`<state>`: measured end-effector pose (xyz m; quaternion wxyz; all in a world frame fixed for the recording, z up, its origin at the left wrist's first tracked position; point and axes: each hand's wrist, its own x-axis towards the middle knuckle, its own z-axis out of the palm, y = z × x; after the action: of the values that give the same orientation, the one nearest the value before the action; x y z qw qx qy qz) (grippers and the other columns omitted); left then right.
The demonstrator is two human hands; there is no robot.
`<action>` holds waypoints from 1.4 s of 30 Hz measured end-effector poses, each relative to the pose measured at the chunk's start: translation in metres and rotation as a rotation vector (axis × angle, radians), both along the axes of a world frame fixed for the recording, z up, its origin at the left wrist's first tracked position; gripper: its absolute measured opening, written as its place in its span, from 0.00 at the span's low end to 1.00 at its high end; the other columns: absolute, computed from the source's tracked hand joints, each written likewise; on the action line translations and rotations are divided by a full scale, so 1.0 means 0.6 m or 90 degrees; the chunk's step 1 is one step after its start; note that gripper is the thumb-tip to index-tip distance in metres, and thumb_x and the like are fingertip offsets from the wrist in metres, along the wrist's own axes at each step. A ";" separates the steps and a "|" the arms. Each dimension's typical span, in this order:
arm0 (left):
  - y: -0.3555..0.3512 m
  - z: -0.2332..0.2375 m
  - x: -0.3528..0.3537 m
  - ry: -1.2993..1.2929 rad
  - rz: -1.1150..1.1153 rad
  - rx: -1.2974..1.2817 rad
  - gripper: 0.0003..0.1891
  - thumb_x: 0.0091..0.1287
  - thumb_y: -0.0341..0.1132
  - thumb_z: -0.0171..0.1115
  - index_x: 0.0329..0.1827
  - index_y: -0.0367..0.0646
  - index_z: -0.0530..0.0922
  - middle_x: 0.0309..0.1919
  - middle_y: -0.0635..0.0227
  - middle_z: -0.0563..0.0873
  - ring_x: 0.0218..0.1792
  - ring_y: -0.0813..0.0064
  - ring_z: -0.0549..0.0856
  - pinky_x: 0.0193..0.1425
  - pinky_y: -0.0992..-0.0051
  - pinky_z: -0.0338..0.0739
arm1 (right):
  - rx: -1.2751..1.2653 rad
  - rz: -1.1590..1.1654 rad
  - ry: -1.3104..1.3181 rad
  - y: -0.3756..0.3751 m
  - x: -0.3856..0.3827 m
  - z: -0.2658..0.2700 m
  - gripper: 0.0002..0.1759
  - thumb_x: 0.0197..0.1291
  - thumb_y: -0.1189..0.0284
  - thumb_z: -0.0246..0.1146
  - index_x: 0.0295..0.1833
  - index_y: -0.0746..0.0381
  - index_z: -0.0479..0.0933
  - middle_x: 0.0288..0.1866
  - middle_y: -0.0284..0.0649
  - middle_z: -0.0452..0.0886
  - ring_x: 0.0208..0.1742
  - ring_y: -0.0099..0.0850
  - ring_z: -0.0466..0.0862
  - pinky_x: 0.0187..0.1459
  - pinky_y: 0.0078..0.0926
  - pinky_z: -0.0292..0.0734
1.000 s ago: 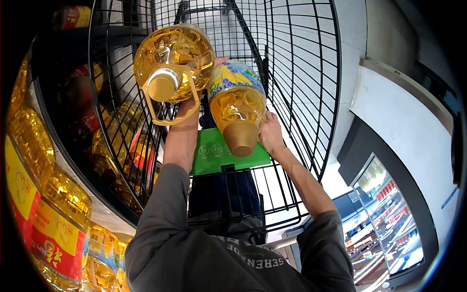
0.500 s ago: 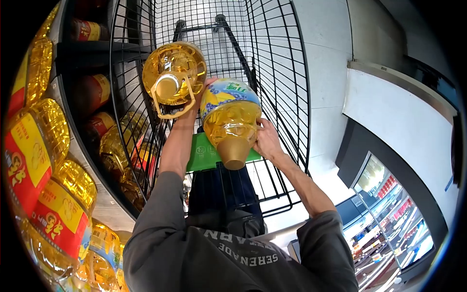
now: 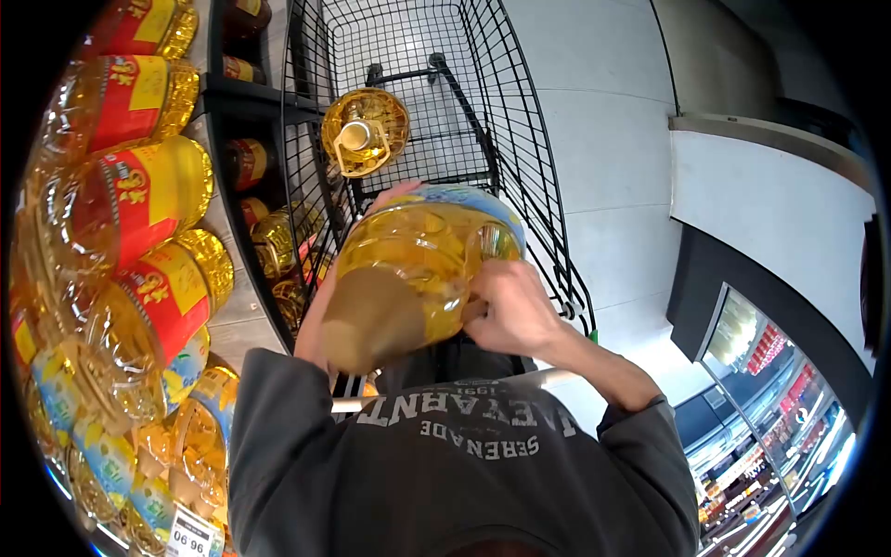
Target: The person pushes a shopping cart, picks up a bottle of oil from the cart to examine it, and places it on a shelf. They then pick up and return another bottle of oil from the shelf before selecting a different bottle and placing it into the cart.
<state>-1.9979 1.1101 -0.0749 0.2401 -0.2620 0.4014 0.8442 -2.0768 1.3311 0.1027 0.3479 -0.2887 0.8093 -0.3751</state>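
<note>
A big clear bottle of golden cooking oil (image 3: 408, 251) is tilted close to my chest, its gold cap toward me and a blue label at its far end. My right hand (image 3: 515, 311) is closed on the bottle's side, by its handle. My left hand (image 3: 399, 191) holds the far left side; only some fingers show above the bottle, and the rest is hidden behind it. Beyond, a second oil bottle (image 3: 388, 116) with a pale cap and carry handle stands inside the black wire shopping cart (image 3: 520, 102), touched by neither hand.
Shelves on the left carry several oil bottles with red and yellow labels (image 3: 153, 204), and others with blue labels (image 3: 104, 459) lower down. A price tag (image 3: 192, 534) sits at the bottom left. Right of the cart are pale floor tiles (image 3: 603, 167) and a white counter (image 3: 752, 186).
The held bottle has come up out of the cart toward my chest and turned, its cap swinging left. The cart and second bottle now appear farther away.
</note>
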 end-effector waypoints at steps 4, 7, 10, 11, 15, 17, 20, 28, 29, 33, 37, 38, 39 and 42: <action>0.019 0.101 0.060 -0.011 0.028 -0.029 0.29 0.72 0.50 0.56 0.70 0.41 0.68 0.63 0.58 0.78 0.62 0.60 0.79 0.68 0.59 0.75 | -0.159 0.000 0.003 0.005 0.014 0.120 0.06 0.39 0.79 0.63 0.18 0.69 0.73 0.16 0.51 0.73 0.19 0.50 0.75 0.23 0.39 0.70; 0.025 0.168 0.125 -0.024 0.087 -0.056 0.30 0.72 0.52 0.55 0.70 0.41 0.69 0.63 0.58 0.78 0.62 0.60 0.79 0.67 0.59 0.75 | -0.243 0.017 -0.084 0.017 0.016 0.176 0.06 0.39 0.79 0.63 0.18 0.68 0.73 0.14 0.45 0.72 0.14 0.40 0.73 0.20 0.32 0.67; 0.040 0.210 0.166 -0.030 0.149 -0.084 0.31 0.72 0.53 0.55 0.69 0.41 0.69 0.62 0.58 0.79 0.61 0.60 0.80 0.67 0.59 0.76 | -0.321 -0.015 -0.197 0.043 0.009 0.186 0.05 0.41 0.78 0.61 0.20 0.67 0.72 0.13 0.32 0.67 0.15 0.19 0.65 0.19 0.22 0.60; 0.043 0.221 0.182 -0.028 0.173 -0.093 0.31 0.72 0.54 0.55 0.69 0.40 0.69 0.62 0.58 0.79 0.61 0.60 0.80 0.67 0.59 0.76 | -0.292 -0.017 -0.279 0.057 0.004 0.184 0.04 0.40 0.78 0.60 0.21 0.66 0.71 0.14 0.31 0.70 0.16 0.18 0.64 0.19 0.22 0.58; 0.068 0.257 0.241 -0.032 0.255 -0.114 0.32 0.72 0.56 0.54 0.69 0.40 0.70 0.62 0.58 0.79 0.60 0.60 0.80 0.66 0.59 0.76 | -0.407 -0.145 -0.434 0.075 0.002 0.177 0.11 0.51 0.72 0.61 0.25 0.71 0.76 0.18 0.31 0.74 0.21 0.16 0.68 0.22 0.21 0.60; 0.088 0.271 0.275 -0.034 0.286 -0.109 0.32 0.72 0.57 0.54 0.68 0.40 0.70 0.62 0.58 0.80 0.60 0.60 0.81 0.66 0.59 0.77 | -0.417 -0.177 -0.476 0.085 -0.001 0.181 0.17 0.60 0.62 0.62 0.27 0.65 0.80 0.16 0.26 0.68 0.18 0.13 0.63 0.20 0.19 0.52; 0.114 0.296 0.323 -0.038 0.302 -0.049 0.35 0.71 0.60 0.53 0.69 0.40 0.70 0.63 0.57 0.79 0.60 0.59 0.81 0.66 0.58 0.76 | -0.445 -0.219 -0.511 0.078 0.003 0.201 0.24 0.63 0.54 0.64 0.23 0.62 0.76 0.13 0.23 0.61 0.14 0.14 0.57 0.17 0.19 0.47; 0.202 0.359 0.372 -0.047 0.313 0.043 0.36 0.74 0.62 0.44 0.74 0.43 0.64 0.67 0.58 0.75 0.66 0.59 0.75 0.71 0.54 0.70 | -0.222 -0.268 -0.503 0.054 0.016 0.152 0.34 0.61 0.38 0.62 0.22 0.58 0.68 0.11 0.19 0.53 0.11 0.14 0.49 0.15 0.19 0.41; 0.207 0.359 0.379 -0.052 0.290 0.040 0.37 0.75 0.64 0.41 0.76 0.44 0.62 0.71 0.59 0.72 0.70 0.61 0.72 0.74 0.56 0.65 | -0.215 -0.256 -0.518 0.050 0.019 0.142 0.34 0.61 0.38 0.62 0.22 0.58 0.68 0.11 0.19 0.53 0.11 0.14 0.49 0.15 0.19 0.41; 0.218 0.345 0.397 -0.082 0.327 0.023 0.38 0.74 0.66 0.37 0.78 0.48 0.58 0.71 0.59 0.71 0.71 0.59 0.70 0.73 0.53 0.66 | -0.174 -0.258 -0.537 0.036 0.034 0.097 0.34 0.62 0.38 0.61 0.22 0.57 0.67 0.12 0.19 0.50 0.12 0.14 0.47 0.16 0.19 0.39; 0.220 0.350 0.413 -0.161 0.347 0.073 0.36 0.75 0.63 0.39 0.75 0.45 0.62 0.70 0.58 0.72 0.67 0.57 0.74 0.72 0.51 0.68 | -0.129 -0.255 -0.547 0.026 0.051 0.082 0.34 0.63 0.37 0.59 0.23 0.56 0.67 0.12 0.19 0.50 0.12 0.14 0.47 0.16 0.19 0.38; 0.219 0.344 0.418 -0.151 0.319 0.063 0.37 0.75 0.65 0.37 0.76 0.46 0.61 0.71 0.58 0.71 0.69 0.57 0.73 0.72 0.50 0.67 | -0.122 -0.255 -0.552 0.023 0.053 0.082 0.34 0.63 0.37 0.59 0.23 0.56 0.66 0.12 0.18 0.50 0.12 0.14 0.47 0.15 0.18 0.38; 0.220 0.341 0.423 -0.152 0.326 0.066 0.37 0.75 0.65 0.37 0.76 0.46 0.61 0.71 0.58 0.71 0.69 0.57 0.73 0.72 0.50 0.67 | -0.116 -0.249 -0.552 0.021 0.055 0.080 0.34 0.63 0.37 0.59 0.23 0.56 0.66 0.12 0.18 0.50 0.12 0.14 0.47 0.15 0.18 0.38; 0.219 0.336 0.430 -0.188 0.313 0.052 0.40 0.74 0.67 0.34 0.77 0.46 0.59 0.73 0.57 0.68 0.71 0.56 0.70 0.73 0.49 0.65 | -0.117 -0.245 -0.545 0.013 0.060 0.073 0.33 0.64 0.38 0.58 0.23 0.56 0.65 0.11 0.19 0.49 0.11 0.14 0.46 0.15 0.18 0.39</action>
<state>-1.7399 1.2413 0.1264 0.0942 -0.4618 0.2519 0.8452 -2.0406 1.3387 0.1465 0.5472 0.0173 0.5953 -0.5881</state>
